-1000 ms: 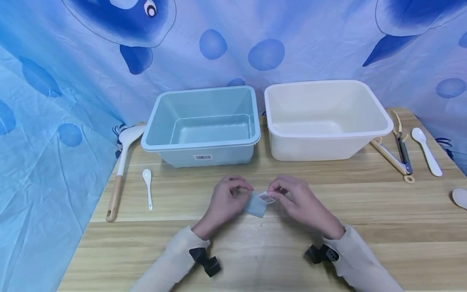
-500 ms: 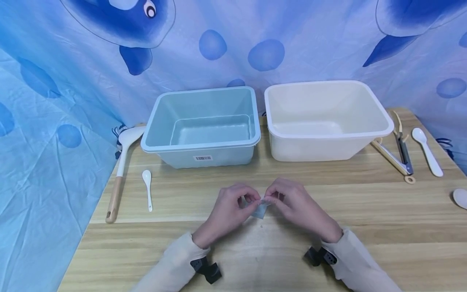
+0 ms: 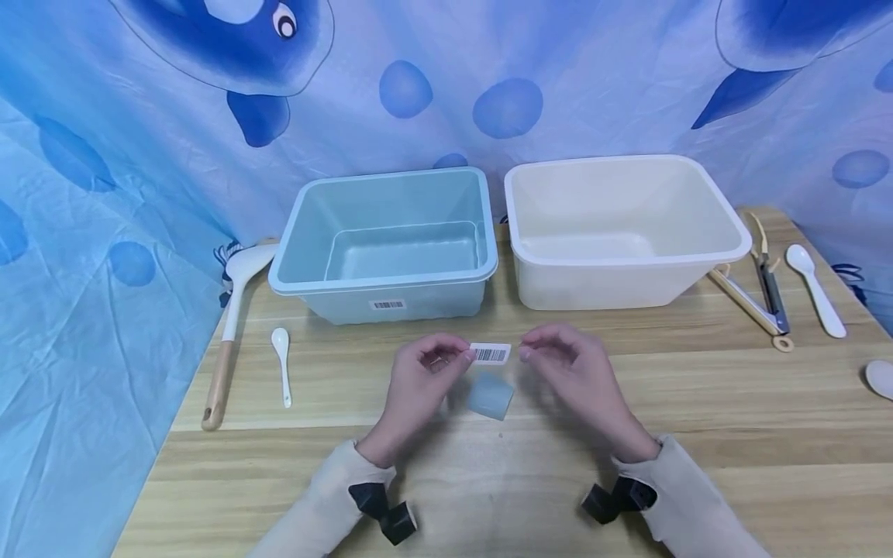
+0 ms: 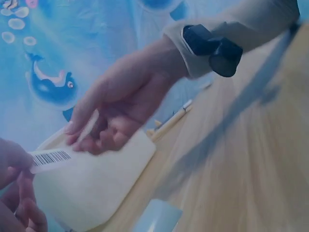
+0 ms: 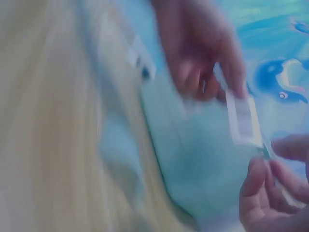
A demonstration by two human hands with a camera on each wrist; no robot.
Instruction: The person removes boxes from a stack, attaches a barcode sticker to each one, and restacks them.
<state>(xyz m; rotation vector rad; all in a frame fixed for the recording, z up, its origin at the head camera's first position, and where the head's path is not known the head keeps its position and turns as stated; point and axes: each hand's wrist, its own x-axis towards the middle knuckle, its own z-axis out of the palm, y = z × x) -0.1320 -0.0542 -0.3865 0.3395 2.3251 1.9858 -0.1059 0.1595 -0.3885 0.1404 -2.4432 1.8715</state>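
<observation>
My left hand (image 3: 425, 380) pinches the left end of a white barcode label (image 3: 491, 354) between thumb and forefinger, raised over the table. Just off the label's right end is my right hand (image 3: 575, 380), thumb and forefinger bent and slightly apart. The left wrist view shows the label (image 4: 50, 158) printed side up, with the right fingertips (image 4: 72, 140) close to its free end. A small pale blue square sheet (image 3: 491, 396) lies on the wooden table below the label. The right wrist view is blurred.
Behind the hands stand a light blue bin (image 3: 391, 302) bearing a barcode sticker and a white bin (image 3: 614, 287). A ladle (image 3: 232, 325) and small spoon (image 3: 283, 360) lie left. Tongs (image 3: 746, 302), a peeler-like tool (image 3: 773, 298) and a white spoon (image 3: 816, 291) lie right.
Both hands were together over the pale blue sheet. Now they have moved apart, with the label raised in my left hand and the sheet in plain view beneath.
</observation>
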